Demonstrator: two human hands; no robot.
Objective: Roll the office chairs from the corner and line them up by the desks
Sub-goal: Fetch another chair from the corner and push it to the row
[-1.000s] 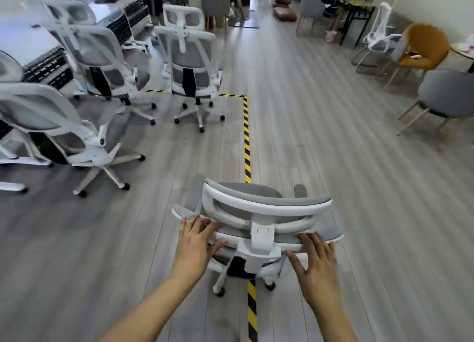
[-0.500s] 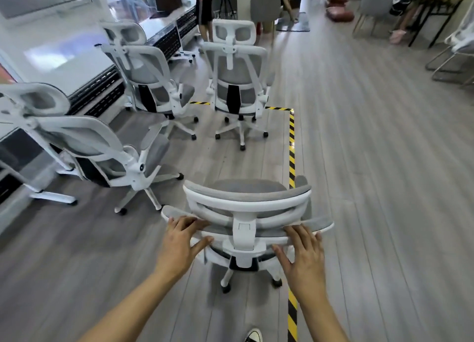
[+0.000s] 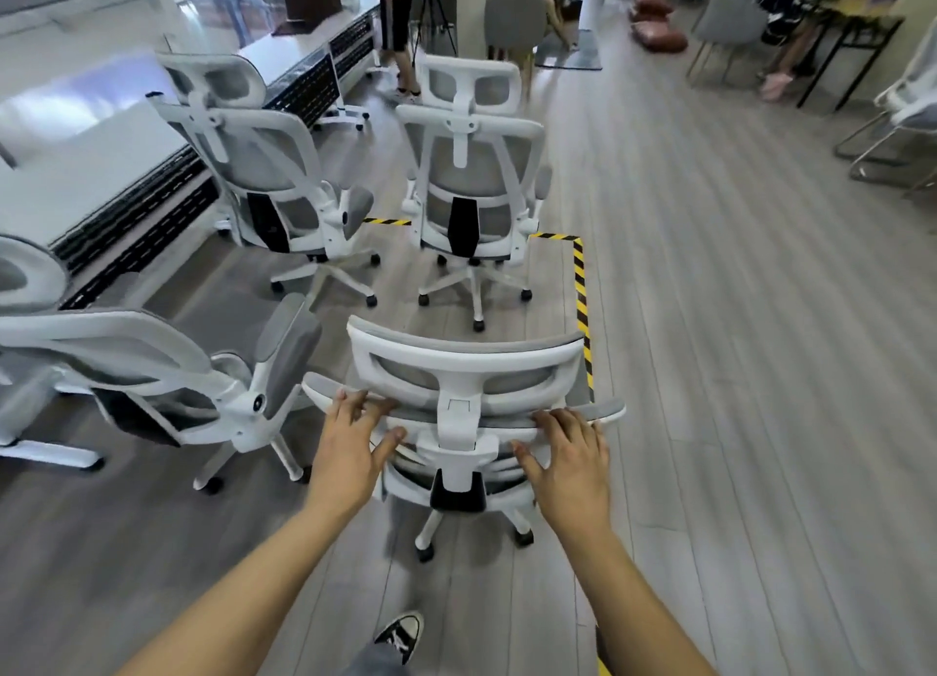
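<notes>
A white-framed office chair point(image 3: 464, 366) with grey mesh stands right in front of me, its back toward me. My left hand point(image 3: 350, 447) grips the left side of its backrest top. On the right side of that edge rests my right hand point(image 3: 570, 455), fingers curled over it. Ahead stand two matching chairs, one at centre point(image 3: 474, 168) and one to its left point(image 3: 253, 163). A further chair point(image 3: 127, 366) sits close on my left. White desks point(image 3: 101, 132) run along the left wall.
Yellow-black floor tape point(image 3: 582, 295) marks a corner just right of the chairs. People stand and crouch at the far end point(image 3: 395, 21). Grey side chairs and a dark table point(image 3: 852, 31) fill the far right. My shoe point(image 3: 400, 635) shows below.
I have rolled the held chair forward and leftward, across the tape line, closer to the chairs by the desks. Both hands keep their hold on the backrest.
</notes>
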